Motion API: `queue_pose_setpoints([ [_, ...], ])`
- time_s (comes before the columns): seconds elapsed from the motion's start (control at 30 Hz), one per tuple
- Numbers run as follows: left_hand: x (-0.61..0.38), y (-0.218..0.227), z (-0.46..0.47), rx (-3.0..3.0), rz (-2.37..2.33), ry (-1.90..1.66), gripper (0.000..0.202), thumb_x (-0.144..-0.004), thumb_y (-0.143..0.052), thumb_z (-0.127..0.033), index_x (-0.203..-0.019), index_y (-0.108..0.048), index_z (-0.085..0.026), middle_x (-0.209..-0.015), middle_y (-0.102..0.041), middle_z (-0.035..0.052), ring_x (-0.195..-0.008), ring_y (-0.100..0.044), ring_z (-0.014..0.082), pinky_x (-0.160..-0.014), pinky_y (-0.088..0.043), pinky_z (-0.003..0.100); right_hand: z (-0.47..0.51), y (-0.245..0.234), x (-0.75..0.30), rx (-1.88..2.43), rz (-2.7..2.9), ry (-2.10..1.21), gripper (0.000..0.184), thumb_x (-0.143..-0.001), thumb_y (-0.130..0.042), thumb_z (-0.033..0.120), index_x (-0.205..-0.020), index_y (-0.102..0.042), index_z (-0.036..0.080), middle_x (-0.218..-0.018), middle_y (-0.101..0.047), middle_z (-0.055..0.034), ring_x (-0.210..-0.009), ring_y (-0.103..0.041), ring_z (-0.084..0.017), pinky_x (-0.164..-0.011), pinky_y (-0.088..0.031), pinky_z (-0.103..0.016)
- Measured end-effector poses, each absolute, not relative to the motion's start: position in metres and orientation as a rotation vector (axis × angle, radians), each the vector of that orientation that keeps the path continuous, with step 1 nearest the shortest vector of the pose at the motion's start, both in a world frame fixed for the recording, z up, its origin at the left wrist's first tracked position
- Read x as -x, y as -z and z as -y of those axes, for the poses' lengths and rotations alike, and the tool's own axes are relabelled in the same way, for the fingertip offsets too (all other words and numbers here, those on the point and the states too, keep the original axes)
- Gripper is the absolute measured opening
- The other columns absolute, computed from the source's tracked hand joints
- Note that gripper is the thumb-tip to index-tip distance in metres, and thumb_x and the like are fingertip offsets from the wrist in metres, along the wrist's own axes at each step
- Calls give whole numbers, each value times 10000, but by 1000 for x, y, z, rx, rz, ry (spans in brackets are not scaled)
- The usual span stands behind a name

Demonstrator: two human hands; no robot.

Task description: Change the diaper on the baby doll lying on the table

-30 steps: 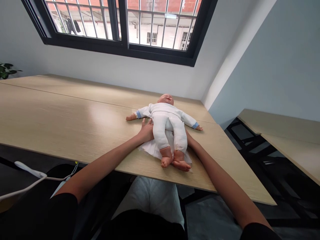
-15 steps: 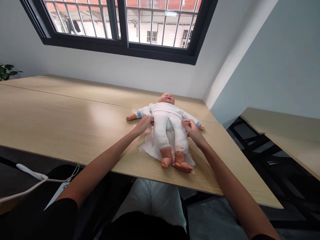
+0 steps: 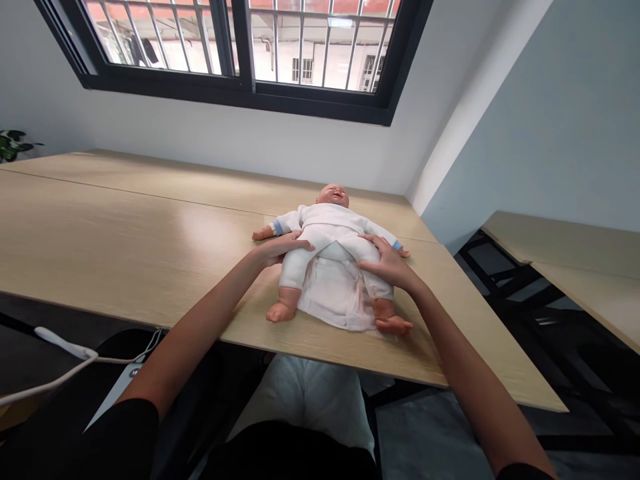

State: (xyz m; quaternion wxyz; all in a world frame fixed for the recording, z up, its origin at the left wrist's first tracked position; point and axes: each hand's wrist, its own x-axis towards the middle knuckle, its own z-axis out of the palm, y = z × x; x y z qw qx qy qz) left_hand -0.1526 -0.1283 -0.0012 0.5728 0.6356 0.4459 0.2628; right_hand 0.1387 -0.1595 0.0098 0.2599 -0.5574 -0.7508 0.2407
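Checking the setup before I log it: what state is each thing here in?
Baby doll: on its back, legs parted, feet bare, white outfit on.
White cloth: lying under the doll's legs.
Left hand: open, on the doll's thigh.
Right hand: open, on the other thigh.
Window: shut, barred.

Baby doll [image 3: 330, 230] on back on wooden table [image 3: 125, 227], cloth [image 3: 333, 293] under hips. Left hand [image 3: 280, 250] on thigh at table's open side, right hand [image 3: 387, 265] on other thigh. Window [image 3: 240, 93] behind table; second table [image 3: 565, 250] right; potted plant [image 3: 10, 147] far left.
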Motion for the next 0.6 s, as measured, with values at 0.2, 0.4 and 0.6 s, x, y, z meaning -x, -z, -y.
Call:
queue_pose_setpoints([
  [0.2, 173, 2, 113, -1459, -1140, -581, 554, -724, -753, -458, -1173, -561, -197, -1069, -639, 25, -904, -601, 139, -706, -496, 214, 161, -15, -149, 1545, 2264, -399, 712, -803, -573, 342, -1493, -400, 305, -1479, -372, -42, -1394, -404, -170, -1210, -402, -329],
  [0.4, 172, 10, 114, -1519, -1139, -647, 493, -766, -700, -449, -1202, -574, -255, -1196, -629, 22, -1110, -580, 188, -811, -499, 232, 161, -3, -141, 1477, 2407, 102, 573, -886, -518, 282, -1456, -457, 298, -1486, -384, -22, -1374, -430, -179, -1162, -447, -373],
  [0.6, 166, 13, 118, -1511, -1113, -672, 530, -764, -680, -443, -1238, -557, -239, -1249, -620, 42, -1188, -566, 222, -870, -507, 246, 180, 12, -108, 1188, 2650, 110, 427, -966, -409, 364, -1340, -592, 271, -1441, -453, -18, -1398, -427, -161, -1274, -329, -449],
])
